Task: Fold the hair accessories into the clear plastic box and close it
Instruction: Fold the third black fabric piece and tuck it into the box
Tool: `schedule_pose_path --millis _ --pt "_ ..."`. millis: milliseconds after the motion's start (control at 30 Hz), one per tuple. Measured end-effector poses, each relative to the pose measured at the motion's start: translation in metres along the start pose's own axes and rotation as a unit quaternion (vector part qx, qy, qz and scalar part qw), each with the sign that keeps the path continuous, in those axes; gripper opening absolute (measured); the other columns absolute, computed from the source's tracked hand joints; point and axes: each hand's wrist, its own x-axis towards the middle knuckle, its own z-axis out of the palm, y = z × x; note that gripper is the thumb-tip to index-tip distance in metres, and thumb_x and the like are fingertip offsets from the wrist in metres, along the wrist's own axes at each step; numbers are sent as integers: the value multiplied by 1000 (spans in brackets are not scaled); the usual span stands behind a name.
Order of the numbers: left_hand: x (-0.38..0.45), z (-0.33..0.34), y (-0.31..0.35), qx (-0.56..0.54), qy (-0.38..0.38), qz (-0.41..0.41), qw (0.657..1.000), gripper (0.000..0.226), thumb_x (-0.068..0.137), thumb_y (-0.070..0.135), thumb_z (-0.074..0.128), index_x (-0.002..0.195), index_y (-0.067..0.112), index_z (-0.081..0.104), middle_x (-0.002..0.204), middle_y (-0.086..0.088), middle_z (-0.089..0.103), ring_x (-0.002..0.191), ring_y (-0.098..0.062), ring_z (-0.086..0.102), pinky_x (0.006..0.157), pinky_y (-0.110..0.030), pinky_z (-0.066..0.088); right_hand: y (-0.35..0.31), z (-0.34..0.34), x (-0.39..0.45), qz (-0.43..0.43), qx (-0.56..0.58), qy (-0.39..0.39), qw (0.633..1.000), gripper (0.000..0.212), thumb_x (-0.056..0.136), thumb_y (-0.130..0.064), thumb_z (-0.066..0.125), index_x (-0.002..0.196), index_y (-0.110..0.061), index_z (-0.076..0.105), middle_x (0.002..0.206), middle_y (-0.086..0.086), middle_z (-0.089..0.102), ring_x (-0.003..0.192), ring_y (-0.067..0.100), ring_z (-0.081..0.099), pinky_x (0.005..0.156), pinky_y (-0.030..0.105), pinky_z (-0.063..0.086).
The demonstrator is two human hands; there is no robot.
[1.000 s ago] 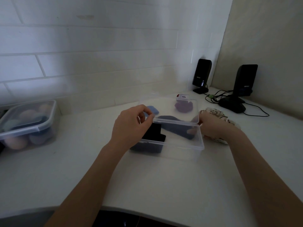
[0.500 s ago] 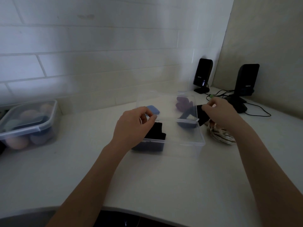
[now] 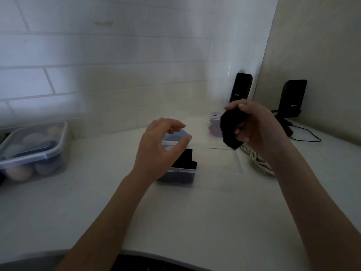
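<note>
A clear plastic box (image 3: 218,173) stands open on the white counter in front of me. A folded black piece (image 3: 185,160) lies in its left end. My right hand (image 3: 259,130) is raised above the box's right end and grips a black fabric hair accessory (image 3: 230,128). My left hand (image 3: 160,147) hovers over the box's left end, fingers loosely curled, holding nothing. A blue item (image 3: 175,136) shows behind the left hand's fingers. A purple item (image 3: 214,130) lies past the box's far side. A striped cream accessory (image 3: 257,161) lies on the counter under my right wrist.
A second clear lidded box (image 3: 33,151) with rounded pastel items sits at the left by the tiled wall. Two black speakers (image 3: 241,88) (image 3: 292,100) with cables (image 3: 306,135) stand in the far right corner. The counter's front edge curves near me.
My right hand lifted the black accessory out of the box and up to the right. My left hand rose off the box's left end and opened its fingers.
</note>
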Motion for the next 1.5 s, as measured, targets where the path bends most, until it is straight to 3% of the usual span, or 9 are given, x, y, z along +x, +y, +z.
schedule_pose_path --millis 300,567,733,833,1033,1167,1267,1400,1500 --pt "26 0 23 -62 -144 2 988 74 65 59 65 130 29 48 126 17 56 115 5 49 98 -12 36 4 21 -4 -31 21 -106 994 23 91 -27 47 92 -18 68 64 -3 58 51 9 42 36 15 24" --pt "57 14 23 -67 -201 22 977 59 51 54 76 105 47 52 105 12 42 104 -14 44 94 -24 38 4 15 -2 -9 86 -117 989 27 91 -33 47 90 -23 73 68 -5 62 49 3 45 33 11 32" --pt "53 25 12 -120 -160 27 979 29 63 44 75 81 32 56 76 18 57 76 2 56 76 -13 42 7 16 -2 -7 51 -125 991 20 89 -29 53 97 -22 70 71 -4 60 51 5 44 36 13 31" --pt "52 25 7 -136 -151 7 979 29 73 40 71 84 14 61 72 2 65 69 -7 61 67 -13 47 11 19 -2 -17 2 -109 994 15 86 -22 58 98 -21 67 69 -6 59 54 6 46 39 14 32" --pt "49 25 -2 -109 -95 -21 989 29 79 33 67 107 23 70 81 17 67 73 14 62 68 -5 48 15 25 -2 -73 -123 -28 989 29 73 -18 73 96 -24 57 79 -9 59 58 14 47 40 18 32" --pt "49 26 -1 -94 -50 -51 993 1 79 32 72 78 31 71 52 27 61 54 17 56 53 -1 38 18 25 -1 -93 -149 0 984 19 75 -21 74 81 -23 56 71 -13 60 55 11 45 40 18 33" --pt "49 27 0 -100 2 -52 994 28 79 32 71 58 43 58 48 32 58 47 16 54 48 -1 35 20 26 -1 -86 -195 -9 977 17 76 -21 75 80 -26 59 70 -15 61 53 7 51 42 16 37" --pt "50 27 1 -137 44 -80 986 26 79 34 71 57 37 57 48 30 59 48 14 55 48 -3 38 28 31 -2 -76 -316 -15 945 26 75 -21 76 86 -16 53 80 -5 63 55 10 55 54 29 48" --pt "52 29 -3 -155 21 -107 982 21 82 37 68 63 33 58 53 22 63 53 10 59 52 -9 46 32 33 -1 -57 -283 -17 957 19 80 -15 72 81 -13 53 62 -6 62 44 4 55 43 18 44"
